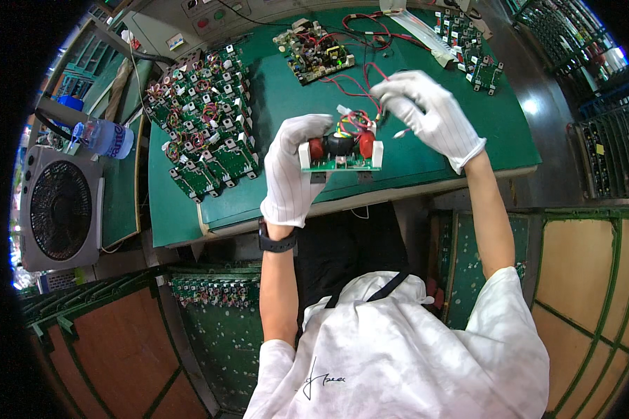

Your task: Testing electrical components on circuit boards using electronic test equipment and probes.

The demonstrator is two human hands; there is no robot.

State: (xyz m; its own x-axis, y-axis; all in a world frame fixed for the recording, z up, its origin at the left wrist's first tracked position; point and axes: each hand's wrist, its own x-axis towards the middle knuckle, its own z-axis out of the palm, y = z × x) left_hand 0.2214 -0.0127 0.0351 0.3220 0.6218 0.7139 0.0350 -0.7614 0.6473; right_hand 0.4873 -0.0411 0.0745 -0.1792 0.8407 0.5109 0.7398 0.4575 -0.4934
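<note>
White shirt fabric (412, 356) fills the lower middle, and two bare forearms rise from it toward the green surface (412, 150). Both hands wear white gloves. A black watch (278, 239) sits on the left wrist.

Left hand (295, 167) grasps a small green board (341, 155) by its left end, fingers wrapped around the white bracket there, holding it up just above the near edge of the surface. That board carries two red coils, a dark part between them, white brackets at both ends and a tuft of red, yellow and green wires (356, 120) on top. Right hand (426, 112) is curled over the board's upper right, fingertips pinching at those wires.

Left of the hands, many like boards lie in rows as a stack (203, 112) on the surface. A bare circuit board (314, 54) with red leads lies beyond the hands, and more small boards (468, 42) sit at the far right. Off the surface to the left stand a water bottle (105, 138) and a grey fan (59, 209).
</note>
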